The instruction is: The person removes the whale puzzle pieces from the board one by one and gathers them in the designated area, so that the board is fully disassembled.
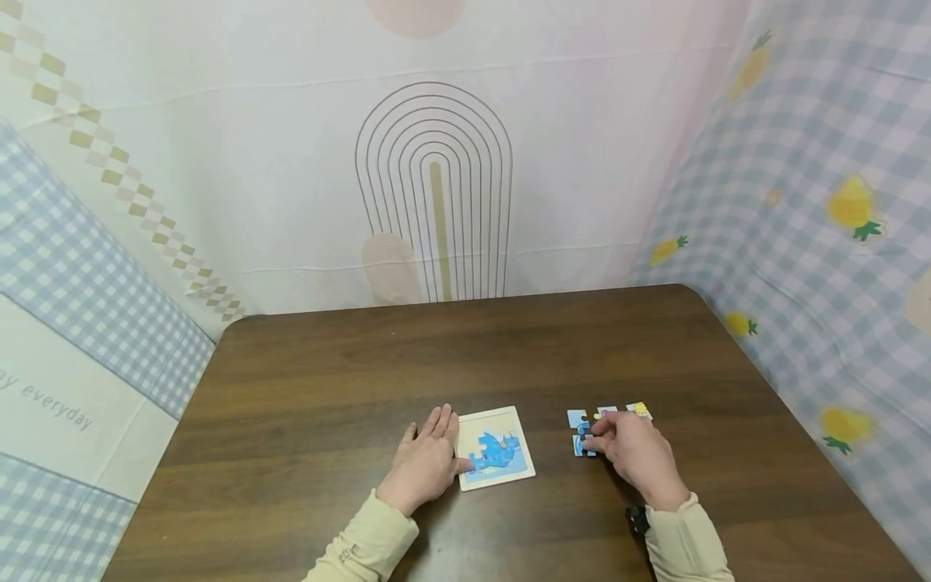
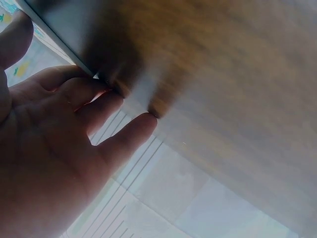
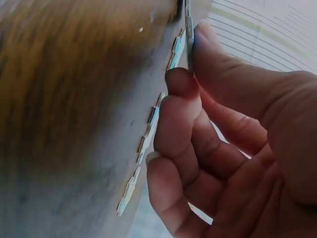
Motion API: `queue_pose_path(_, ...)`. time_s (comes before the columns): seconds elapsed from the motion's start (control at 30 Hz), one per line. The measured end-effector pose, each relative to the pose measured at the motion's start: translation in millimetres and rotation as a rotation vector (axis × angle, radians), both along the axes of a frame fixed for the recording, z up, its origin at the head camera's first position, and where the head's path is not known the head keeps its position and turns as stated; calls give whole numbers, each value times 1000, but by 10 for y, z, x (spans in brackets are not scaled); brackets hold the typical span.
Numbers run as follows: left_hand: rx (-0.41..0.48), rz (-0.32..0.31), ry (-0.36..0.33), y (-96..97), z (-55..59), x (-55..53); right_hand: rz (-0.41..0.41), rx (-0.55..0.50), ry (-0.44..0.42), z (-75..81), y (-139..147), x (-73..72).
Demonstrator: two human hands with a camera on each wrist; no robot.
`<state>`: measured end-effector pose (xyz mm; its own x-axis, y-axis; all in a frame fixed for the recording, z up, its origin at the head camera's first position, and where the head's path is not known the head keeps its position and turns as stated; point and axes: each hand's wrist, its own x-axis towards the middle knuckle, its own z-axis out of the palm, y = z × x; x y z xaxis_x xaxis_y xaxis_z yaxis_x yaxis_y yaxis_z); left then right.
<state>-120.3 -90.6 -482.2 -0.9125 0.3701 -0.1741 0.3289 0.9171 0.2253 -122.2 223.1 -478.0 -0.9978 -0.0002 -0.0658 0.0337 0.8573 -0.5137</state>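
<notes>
The puzzle board (image 1: 498, 483), a pale-framed square with a partly assembled blue picture, lies on the table. My left hand (image 1: 425, 465) rests along its left edge, fingers extended, thumb over the frame. In the left wrist view, the fingertips (image 2: 152, 118) of that hand are down at the tabletop. To the right of the board, my right hand (image 1: 636, 451) pinches a blue puzzle piece (image 1: 579, 445) between thumb and index finger. The right wrist view shows this piece edge-on, tilted up from the table. A light-blue puzzle piece (image 1: 577, 418) lies just beyond it.
Behind the right hand lie a puzzle piece with a purple mark (image 1: 606, 411) and a puzzle piece with a yellow sun (image 1: 639, 409). The dark wooden table (image 1: 349, 364) ends at a patterned cloth (image 1: 305, 202) at the back, with checked cloth along both sides.
</notes>
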Motion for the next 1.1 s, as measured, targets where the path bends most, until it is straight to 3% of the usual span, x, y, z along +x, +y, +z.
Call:
queue_pose_path(0.6, -4, 5, 5, 6, -25, -6, 22, 51, -24, 14, -44, 34)
queue_pose_path(1.1, -4, 2, 6, 3, -39, -2, 54, 120, 15, 4, -62, 41)
